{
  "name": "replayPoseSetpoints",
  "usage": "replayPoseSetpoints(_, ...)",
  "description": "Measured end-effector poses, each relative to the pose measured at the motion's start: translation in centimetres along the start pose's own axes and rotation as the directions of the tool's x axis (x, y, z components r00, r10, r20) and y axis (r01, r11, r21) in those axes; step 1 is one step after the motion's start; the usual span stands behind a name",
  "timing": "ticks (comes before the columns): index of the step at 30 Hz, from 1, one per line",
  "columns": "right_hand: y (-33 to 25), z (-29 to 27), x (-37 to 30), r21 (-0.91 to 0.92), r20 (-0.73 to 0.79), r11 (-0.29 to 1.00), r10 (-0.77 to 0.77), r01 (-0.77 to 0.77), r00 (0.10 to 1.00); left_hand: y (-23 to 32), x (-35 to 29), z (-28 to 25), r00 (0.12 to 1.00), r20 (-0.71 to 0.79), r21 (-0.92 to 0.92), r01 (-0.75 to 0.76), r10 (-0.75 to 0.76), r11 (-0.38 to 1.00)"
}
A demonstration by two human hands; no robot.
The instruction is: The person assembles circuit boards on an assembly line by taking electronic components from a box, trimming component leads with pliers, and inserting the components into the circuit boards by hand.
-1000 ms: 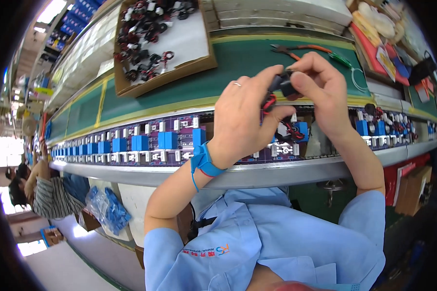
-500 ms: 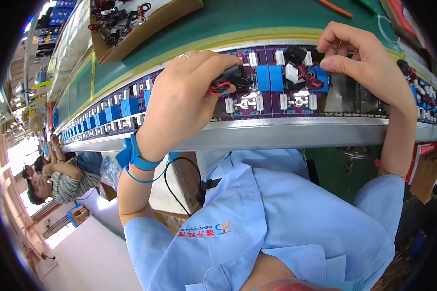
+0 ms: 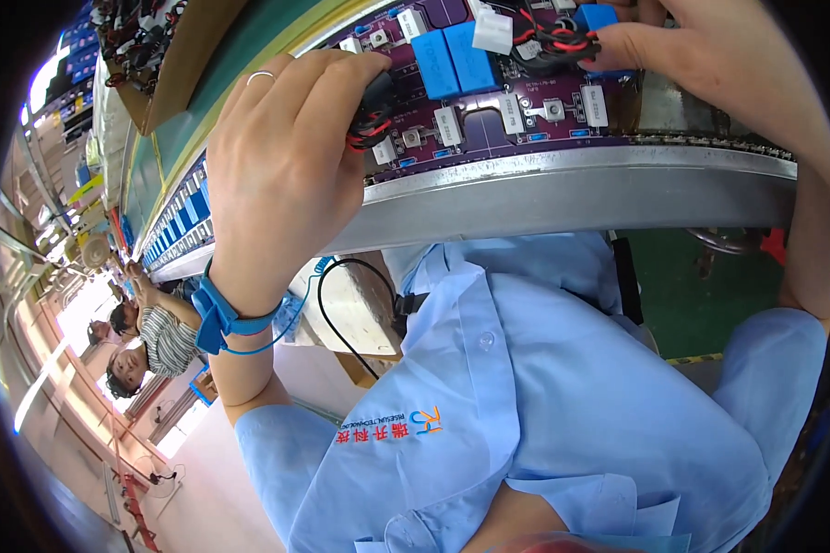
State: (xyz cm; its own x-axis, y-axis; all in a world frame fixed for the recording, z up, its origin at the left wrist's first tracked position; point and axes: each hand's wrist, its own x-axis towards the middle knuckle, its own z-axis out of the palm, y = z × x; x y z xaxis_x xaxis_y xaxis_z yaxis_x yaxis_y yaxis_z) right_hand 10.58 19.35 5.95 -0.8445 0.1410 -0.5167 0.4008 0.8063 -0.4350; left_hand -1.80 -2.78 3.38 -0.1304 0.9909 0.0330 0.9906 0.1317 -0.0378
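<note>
My left hand (image 3: 286, 138) is closed around a small black part (image 3: 378, 92) with red-and-black leads (image 3: 369, 131), held low over the purple circuit boards (image 3: 484, 138). Just right of it, two blue block components (image 3: 456, 60) stand side by side on the boards. My right hand (image 3: 710, 55) reaches in at the upper right, its thumb against a bundle of red-and-black wires (image 3: 558, 44). Its other fingers curl beside a blue block (image 3: 596, 17) and are partly cut off by the picture's top edge. A white connector (image 3: 492, 33) lies at the left end of that bundle.
A metal rail (image 3: 563, 195) runs along the near side of the boards. At the upper left, a cardboard box (image 3: 189, 69) holds several black wired parts. A blue wrist strap (image 3: 235, 318) with a cord circles my left wrist. Other people sit farther down the line at left.
The view has moved closer and turned, so the boards look larger and higher. My right thumb has come to the wire bundle, from which it was apart. My left hand keeps its black part.
</note>
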Motion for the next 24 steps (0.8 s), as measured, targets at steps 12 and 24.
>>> replayPoseSetpoints(12, -1.2, 0.4, 1.2, 0.013, 0.021, 0.993, 0.117, -0.117, 0.993, 1.7, 0.1, 0.3, 0.999, -0.007, 0.217, -0.041, 0.043, 0.975)
replayPoseSetpoints(24, -0.8, 1.0, 0.9, 0.025, 0.013, 0.990, 0.139, -0.140, 0.990, 1.0, 0.4, 1.2, 0.999, 0.027, 0.035, -0.043, 0.042, 0.998)
